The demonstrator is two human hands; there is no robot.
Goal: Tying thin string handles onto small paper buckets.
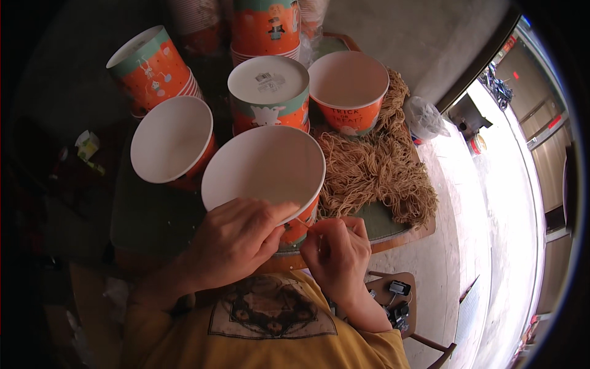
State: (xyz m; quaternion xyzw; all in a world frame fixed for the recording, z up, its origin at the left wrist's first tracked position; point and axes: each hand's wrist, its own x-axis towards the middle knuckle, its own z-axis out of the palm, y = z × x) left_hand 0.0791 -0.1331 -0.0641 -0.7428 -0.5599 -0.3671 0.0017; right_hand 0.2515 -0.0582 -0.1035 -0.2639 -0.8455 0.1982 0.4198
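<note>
Close in front of me, a large orange paper bucket (pixel 264 166) tilts its open white mouth toward me. My left hand (pixel 243 232) is closed over its near rim, fingers at the inner side and thumb low on the outside. A short tan cord (pixel 303 222) runs from the rim by my left fingertips to my right hand (pixel 338 249). The right fingers are pinched on that cord, just outside the bucket's right wall. Right of the bucket lies a bundle of tan cords (pixel 375 178), many loose strands piled together. The cord's end at the bucket wall is hidden by my fingers.
Another open bucket (pixel 172 140) leans at the left, and one (pixel 349 80) stands behind the cords. Upside-down stacks (pixel 268 80), (pixel 150 67) and a taller stack (pixel 265 27) rise behind. A wooden chair (pixel 402 289) with small devices stands right of me, near a bright doorway.
</note>
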